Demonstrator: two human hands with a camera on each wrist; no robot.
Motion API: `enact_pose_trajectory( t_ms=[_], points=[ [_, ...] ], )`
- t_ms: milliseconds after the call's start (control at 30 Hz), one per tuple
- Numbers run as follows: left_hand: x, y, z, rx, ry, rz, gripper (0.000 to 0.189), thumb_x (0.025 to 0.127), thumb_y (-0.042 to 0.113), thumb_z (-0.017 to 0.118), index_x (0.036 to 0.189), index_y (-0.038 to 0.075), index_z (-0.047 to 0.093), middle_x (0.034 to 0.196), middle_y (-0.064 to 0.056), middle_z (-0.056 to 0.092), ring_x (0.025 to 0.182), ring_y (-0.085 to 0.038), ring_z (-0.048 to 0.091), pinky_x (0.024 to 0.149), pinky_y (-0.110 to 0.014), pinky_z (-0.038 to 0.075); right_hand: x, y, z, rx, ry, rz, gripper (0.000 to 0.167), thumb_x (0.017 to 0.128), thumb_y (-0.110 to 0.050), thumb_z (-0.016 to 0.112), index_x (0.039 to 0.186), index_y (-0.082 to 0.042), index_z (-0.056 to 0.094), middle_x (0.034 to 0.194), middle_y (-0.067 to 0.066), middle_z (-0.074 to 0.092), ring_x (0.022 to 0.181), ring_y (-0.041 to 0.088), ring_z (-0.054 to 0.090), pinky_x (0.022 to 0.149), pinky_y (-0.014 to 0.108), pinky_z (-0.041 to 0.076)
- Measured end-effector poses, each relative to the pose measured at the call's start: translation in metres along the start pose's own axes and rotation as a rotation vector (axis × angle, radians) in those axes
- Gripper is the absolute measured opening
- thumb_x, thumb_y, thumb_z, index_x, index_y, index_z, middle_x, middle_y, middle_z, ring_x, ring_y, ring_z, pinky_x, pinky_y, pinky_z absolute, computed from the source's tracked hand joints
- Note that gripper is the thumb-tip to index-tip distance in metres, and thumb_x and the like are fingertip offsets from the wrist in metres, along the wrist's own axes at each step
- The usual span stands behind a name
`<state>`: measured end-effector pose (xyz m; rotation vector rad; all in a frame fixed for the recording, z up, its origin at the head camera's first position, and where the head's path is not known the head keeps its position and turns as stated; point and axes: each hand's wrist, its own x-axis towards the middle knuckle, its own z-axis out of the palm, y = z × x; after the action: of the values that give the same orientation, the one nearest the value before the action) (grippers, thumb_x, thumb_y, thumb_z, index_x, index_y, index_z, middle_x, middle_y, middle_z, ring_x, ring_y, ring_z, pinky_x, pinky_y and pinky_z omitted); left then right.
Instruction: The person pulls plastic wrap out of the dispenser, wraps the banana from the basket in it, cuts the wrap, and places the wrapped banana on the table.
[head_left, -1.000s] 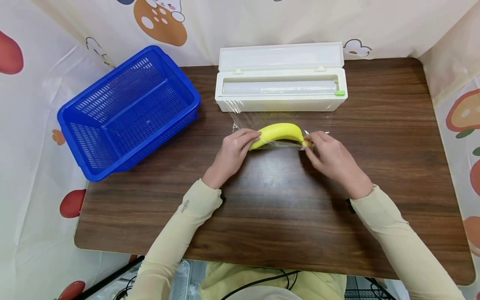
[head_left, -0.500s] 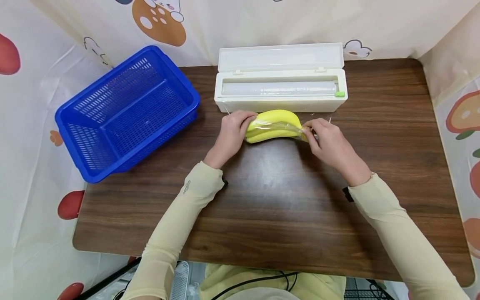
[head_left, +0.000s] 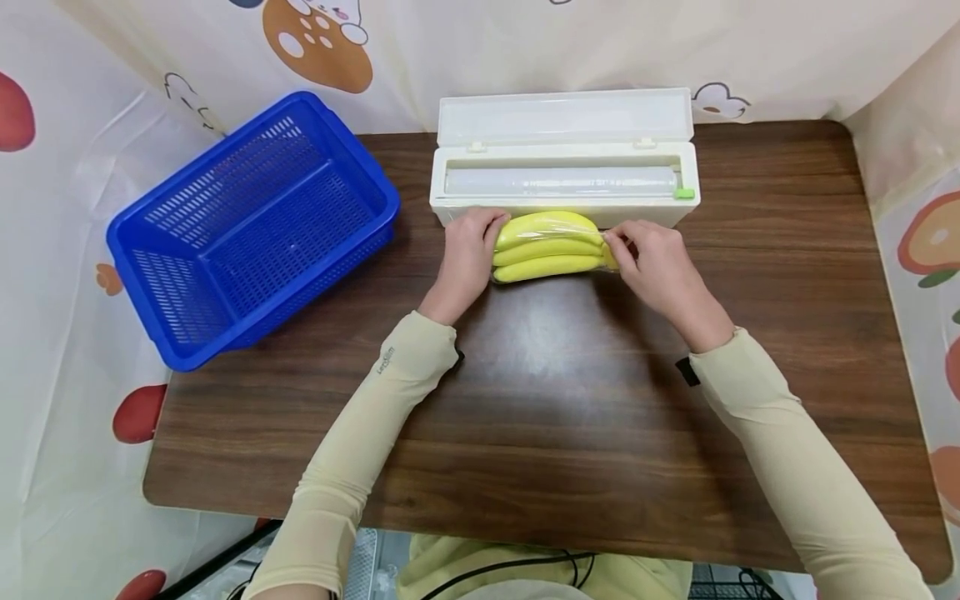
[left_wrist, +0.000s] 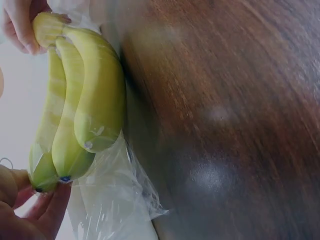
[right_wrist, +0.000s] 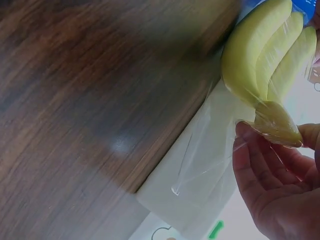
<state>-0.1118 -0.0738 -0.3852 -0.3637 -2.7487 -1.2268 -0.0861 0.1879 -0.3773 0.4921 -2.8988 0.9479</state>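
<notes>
A bunch of three yellow bananas [head_left: 549,247] lies crosswise between my hands, with clear plastic wrap stretched shiny over it. My left hand [head_left: 467,252] pinches the tip end of the bunch between thumb and fingers. At the stem end, my right hand [head_left: 649,260] grips the wrapped stem [right_wrist: 276,124]. Loose clear wrap [left_wrist: 112,192] hangs past the banana tips in the left wrist view. Right behind the bunch stands a white wrap dispenser [head_left: 564,205], its lid up and a roll of film [head_left: 562,180] inside.
To the left a blue plastic basket [head_left: 255,329] overlaps the edge of the brown wooden table [head_left: 555,467]. A green slider [head_left: 683,193] sits at the dispenser's right end. A patterned curtain [head_left: 525,50] closes off the back.
Both hands have moved the bananas away from me, toward the dispenser. The bunch has turned over between them, so three bananas show where one showed before, with film across them.
</notes>
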Motion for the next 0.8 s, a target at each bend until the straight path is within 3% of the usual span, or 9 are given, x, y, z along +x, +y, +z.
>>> enact_pose_trajectory(
  t_ms=[133,267,433,600,733,800],
  points=[
    [0.0,-0.001,0.004,-0.031,0.08,-0.015,0.024,0.106,0.014,0.064,0.113,-0.006,0.076,0.103,-0.021,0.066,0.091,-0.032,0.068,0.08,-0.036,0.058,0.002,0.0,-0.002,0.008,-0.02,0.041,0.029,0.11,-0.014,0.055,0.104,0.009,0.072,0.091,0.023,0.068,0.082,0.035,0.06,0.075,0.048,0.049],
    [0.0,-0.004,0.006,-0.049,0.174,-0.034,0.022,0.103,0.016,0.071,0.106,-0.004,0.078,0.095,-0.018,0.074,0.088,-0.029,0.072,0.081,-0.034,0.059,0.004,0.001,-0.002,0.042,-0.022,0.063,0.03,0.11,-0.016,0.056,0.105,0.009,0.073,0.093,0.024,0.07,0.083,0.035,0.063,0.075,0.046,0.05],
    [-0.001,-0.009,0.005,-0.117,0.248,-0.076,0.021,0.097,0.02,0.079,0.103,0.0,0.081,0.097,-0.014,0.079,0.087,-0.026,0.073,0.082,-0.033,0.058,0.005,0.002,-0.001,0.086,0.007,0.083,0.028,0.107,-0.015,0.06,0.101,0.008,0.074,0.091,0.022,0.072,0.081,0.031,0.065,0.072,0.032,0.048],
    [-0.003,-0.013,0.003,-0.164,0.295,-0.072,0.026,0.093,0.021,0.084,0.103,-0.002,0.079,0.1,-0.018,0.075,0.089,-0.029,0.072,0.082,-0.036,0.059,0.007,0.002,0.0,0.117,0.034,0.106,0.026,0.103,-0.015,0.059,0.095,0.005,0.073,0.086,0.02,0.072,0.077,0.028,0.064,0.069,0.02,0.041],
    [-0.006,-0.014,0.0,-0.112,0.34,-0.085,0.025,0.097,0.02,0.08,0.105,-0.003,0.078,0.104,-0.018,0.073,0.099,-0.03,0.071,0.085,-0.035,0.06,0.01,0.0,0.002,0.14,0.076,0.168,0.02,0.095,-0.014,0.057,0.091,0.001,0.07,0.083,0.018,0.071,0.075,0.023,0.063,0.069,0.017,0.04],
    [-0.011,-0.013,-0.002,-0.044,0.374,-0.047,0.024,0.099,0.02,0.076,0.106,-0.003,0.078,0.106,-0.018,0.071,0.102,-0.032,0.069,0.087,-0.036,0.059,0.011,0.0,0.002,0.15,0.092,0.205,0.019,0.091,-0.013,0.057,0.094,0.001,0.068,0.085,0.019,0.071,0.074,0.016,0.061,0.068,0.015,0.04]
  ],
)
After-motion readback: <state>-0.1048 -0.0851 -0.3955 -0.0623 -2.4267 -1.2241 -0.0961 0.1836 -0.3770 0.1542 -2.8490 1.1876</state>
